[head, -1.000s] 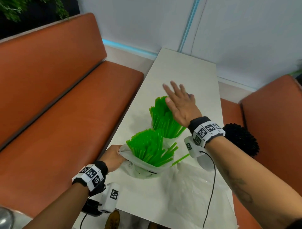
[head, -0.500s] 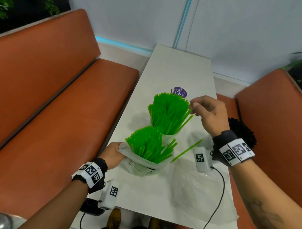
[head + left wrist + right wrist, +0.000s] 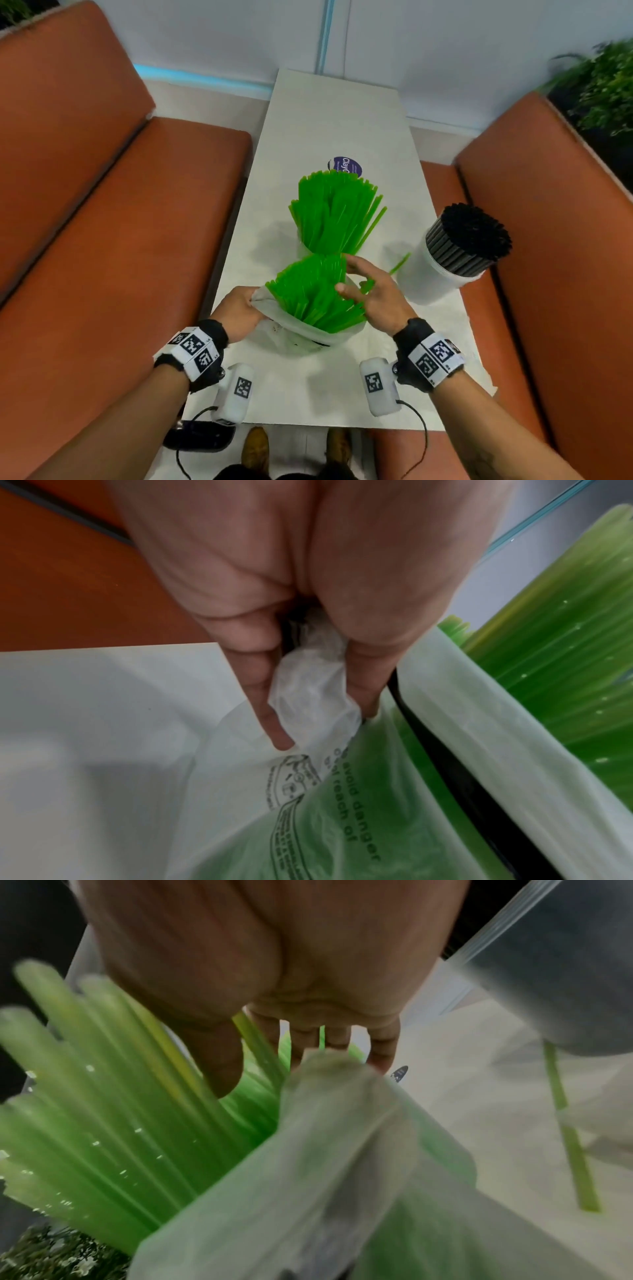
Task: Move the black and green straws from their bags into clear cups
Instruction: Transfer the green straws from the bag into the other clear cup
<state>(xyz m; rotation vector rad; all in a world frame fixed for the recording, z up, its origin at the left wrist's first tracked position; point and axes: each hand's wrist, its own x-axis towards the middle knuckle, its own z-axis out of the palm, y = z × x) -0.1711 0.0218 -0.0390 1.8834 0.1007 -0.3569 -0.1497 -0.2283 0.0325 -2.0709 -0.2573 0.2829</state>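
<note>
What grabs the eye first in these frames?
The bright green straws fanning out of a translucent bag at the near end of the white table; the left hand pinches the bag's edge, the right hand reaches into the bundle. Just behind, a clear cup packed with more green straws stands upright. To the right, a cup of black straws stands at the table's edge.

The bag (image 3: 342, 799) is showing thin, crinkled, translucent plastic film; the green straws (image 3: 334, 219) are looking like glossy smooth plastic, the black straws (image 3: 471, 236) matt; the table (image 3: 335, 126) is looking smooth and matt, the bench (image 3: 113, 219) like smooth leather
</note>
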